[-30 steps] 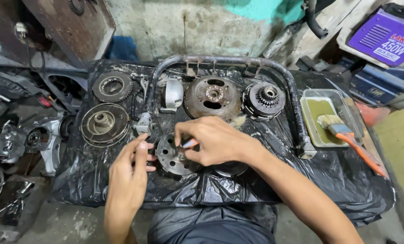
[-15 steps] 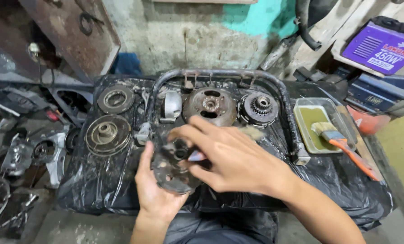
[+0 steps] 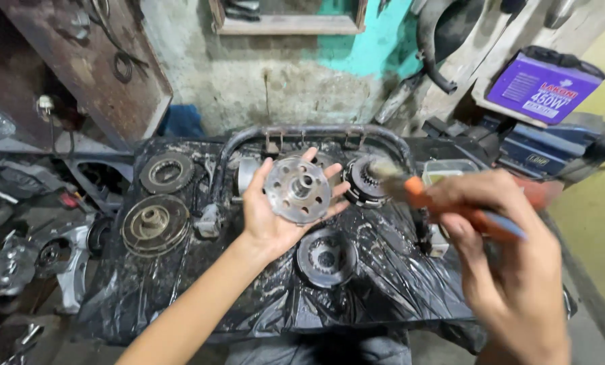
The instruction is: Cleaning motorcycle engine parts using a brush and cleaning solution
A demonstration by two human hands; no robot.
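My left hand (image 3: 269, 216) is raised palm up over the black plastic sheet (image 3: 181, 297) and carries a round metal plate with several holes and a raised hub (image 3: 298, 190). My right hand (image 3: 512, 263) grips a paintbrush with an orange and blue handle (image 3: 451, 206), its bristles blurred and pointing left, close to the plate's right edge. Below the plate a dark round clutch part (image 3: 326, 257) lies on the sheet.
A round pulley (image 3: 155, 224) and a ring-shaped disc (image 3: 166, 172) lie at the left. A toothed hub (image 3: 365, 181) sits under a bent metal tube frame (image 3: 316, 132). A small tray (image 3: 449, 169) and a purple box (image 3: 542, 84) are at the right; engine parts clutter the left floor.
My left hand has lifted the holed plate off the sheet and turned it face up. My right hand left the plate and now grips the paintbrush taken from the tray side.
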